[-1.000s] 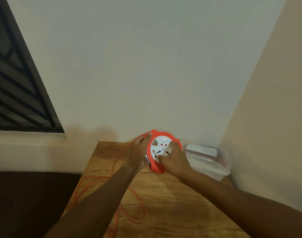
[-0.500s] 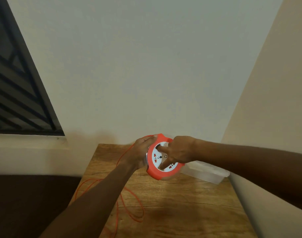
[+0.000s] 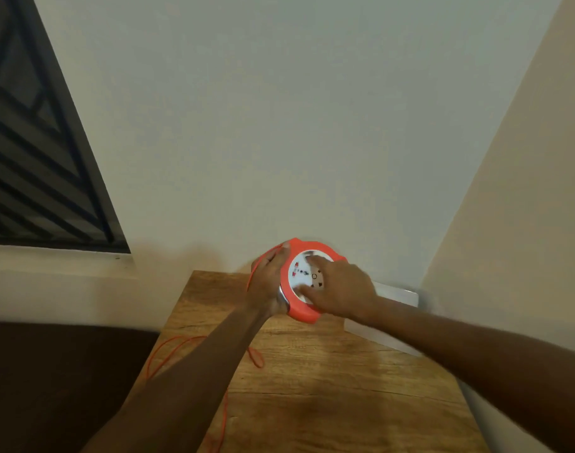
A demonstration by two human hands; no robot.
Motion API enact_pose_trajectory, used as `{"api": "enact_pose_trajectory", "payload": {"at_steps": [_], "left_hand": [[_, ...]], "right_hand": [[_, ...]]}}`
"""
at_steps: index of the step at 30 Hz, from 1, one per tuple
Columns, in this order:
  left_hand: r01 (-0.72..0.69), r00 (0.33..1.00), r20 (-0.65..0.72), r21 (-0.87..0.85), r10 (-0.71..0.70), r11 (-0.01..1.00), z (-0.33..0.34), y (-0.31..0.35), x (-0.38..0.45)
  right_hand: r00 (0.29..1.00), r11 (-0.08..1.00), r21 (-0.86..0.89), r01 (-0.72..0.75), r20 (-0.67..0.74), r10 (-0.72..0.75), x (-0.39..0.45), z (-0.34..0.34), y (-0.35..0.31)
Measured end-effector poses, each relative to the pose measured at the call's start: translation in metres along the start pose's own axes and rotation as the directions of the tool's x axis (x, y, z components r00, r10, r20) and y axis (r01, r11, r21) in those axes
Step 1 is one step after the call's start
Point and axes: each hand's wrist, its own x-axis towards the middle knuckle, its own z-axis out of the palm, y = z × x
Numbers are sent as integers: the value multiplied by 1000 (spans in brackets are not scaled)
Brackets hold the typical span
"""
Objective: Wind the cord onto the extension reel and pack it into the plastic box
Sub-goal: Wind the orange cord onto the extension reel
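Note:
The orange extension reel (image 3: pixel 304 313) with a white socket face is held above the far end of the wooden table (image 3: pixel 338 387). My left hand (image 3: pixel 269 282) grips its left rim. My right hand (image 3: pixel 340 291) lies across the white face, fingers pressed on it. The thin orange cord (image 3: pixel 168 349) runs from the reel's left side past my left hand and trails in loops over the table's left edge; part is hidden under my left forearm. The clear plastic box (image 3: pixel 394 297) stands behind my right wrist, mostly hidden.
The table fills a corner: a white wall behind it, a beige wall along its right side. A dark barred window (image 3: pixel 34 158) is at the left. Dark floor (image 3: pixel 51 387) lies left of the table.
My right hand has swung around the reel's face, from the lower side over the top to lying across it. The cord loops on the table have shrunk and drawn in toward the reel.

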Motion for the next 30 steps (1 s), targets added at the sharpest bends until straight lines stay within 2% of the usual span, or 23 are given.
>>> {"api": "enact_pose_trajectory", "payload": {"at_steps": [1,3,6,8,10,11,12,13,14,16,19,24,30], "left_hand": [[13,1000,5,7,-13,1000,3,2,-2],[20,1000,-11,56,-19,998,3,1,-4],[-5,1000,-15,95,6,995,-3,-5,-6],[1,1000,-9,116,0,993,-5,-7,-6],[45,999,-16,135,-44,990,-6,-7,-5],[72,997,-26,147,-69,987,-7,-7,-4],[96,995,-27,157,-93,983,-8,-5,-2],[115,993,-20,159,-113,981,-8,-3,-1],[127,992,-6,155,-128,980,-9,-2,1],[155,986,31,149,-161,977,-9,1,2],[201,974,72,157,-214,967,-10,0,3],[214,966,118,151,-232,965,-8,1,5],[250,954,109,226,-280,941,-9,0,5]], "right_hand": [[986,961,227,-158,-14,166,-2,7,-6],[941,811,493,-314,53,333,-7,17,-17],[909,682,610,-405,191,369,-19,25,-21],[911,690,595,-412,249,330,-27,24,-24],[955,848,447,-284,208,210,-38,21,-22],[983,953,272,-130,162,88,-44,17,-19],[989,995,54,79,121,-85,-49,13,-13],[952,943,-152,296,127,-278,-51,7,-6],[879,825,-304,476,192,-436,-51,0,1],[746,617,-420,666,360,-560,-44,-17,12],[651,480,-440,759,499,-572,-25,-37,20],[581,338,-481,809,564,-588,-1,-59,16],[444,135,-455,880,687,-576,4,-67,2]]}}
